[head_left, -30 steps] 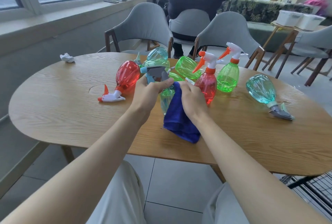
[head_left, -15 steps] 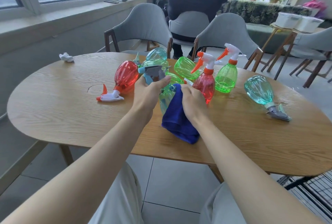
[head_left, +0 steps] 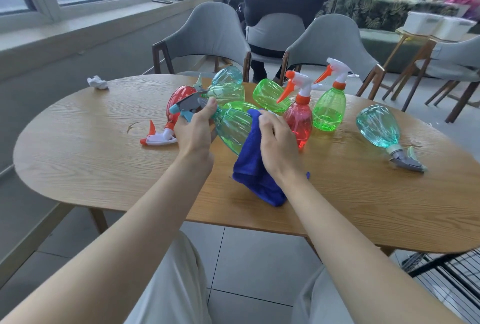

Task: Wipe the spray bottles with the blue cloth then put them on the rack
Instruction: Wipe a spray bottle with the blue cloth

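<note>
- Since a second ago the teal-green spray bottle (head_left: 233, 126) has tipped from nearly upright to slanted, and more of its ribbed body now shows clear of the cloth.
- Far left on the table (head_left: 91, 154) lies a crumpled white tissue (head_left: 97, 82), well apart from everything else.
- A red bottle (head_left: 179, 98) lies on its side just behind the left hand, its white trigger toward the near edge.
- The left hand (head_left: 193, 134) is clamped round the neck of the teal-green bottle, just below its grey and blue trigger head (head_left: 189, 105).
- That bottle is held above the table. Its long axis runs from the trigger head at upper left down to the base at lower right, so the body points away from the left hand toward the right one.
- The blue cloth (head_left: 257, 175) drapes over the base end and hangs to the tabletop.
- The right hand (head_left: 278, 147) has its fingers curled over the cloth, pressing it onto the bottle. It is the nearer hand to the unwiped body, so the wiping stroke looks to be its job.
- Just beyond stand a red upright bottle (head_left: 298, 118) and a green upright bottle (head_left: 329, 108).
- A teal bottle (head_left: 378, 126) lies further right.
- The black wire rack (head_left: 446, 279) sits at lower right below the table edge, on the right hand's side.
</note>
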Demonstrator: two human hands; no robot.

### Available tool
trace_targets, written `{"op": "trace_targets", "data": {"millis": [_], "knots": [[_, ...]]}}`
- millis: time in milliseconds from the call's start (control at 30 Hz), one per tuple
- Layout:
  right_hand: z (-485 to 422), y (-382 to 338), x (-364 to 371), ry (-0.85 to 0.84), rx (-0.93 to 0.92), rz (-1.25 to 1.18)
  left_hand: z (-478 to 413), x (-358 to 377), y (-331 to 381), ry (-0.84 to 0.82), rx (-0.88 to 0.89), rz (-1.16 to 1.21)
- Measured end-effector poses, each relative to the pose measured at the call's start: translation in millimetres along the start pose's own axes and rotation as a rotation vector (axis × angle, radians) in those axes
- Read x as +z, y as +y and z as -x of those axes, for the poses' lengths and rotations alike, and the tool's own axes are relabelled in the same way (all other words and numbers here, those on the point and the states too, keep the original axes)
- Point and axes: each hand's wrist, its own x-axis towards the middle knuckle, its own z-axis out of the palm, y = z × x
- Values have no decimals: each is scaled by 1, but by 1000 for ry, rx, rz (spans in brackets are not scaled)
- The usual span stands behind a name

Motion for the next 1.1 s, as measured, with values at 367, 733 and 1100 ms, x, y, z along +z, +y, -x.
{"op": "trace_targets", "data": {"millis": [367, 733, 1100], "knots": [[-3, 9, -12, -63, 216, -202, 7, 5, -6, 4, 2, 35], [-7, -1, 3, 2, -392, 456, 13, 21, -3, -28, 196, -233], [-5, 12, -15, -107, 76, -25, 8, 17, -5, 51, 149, -200]]}}
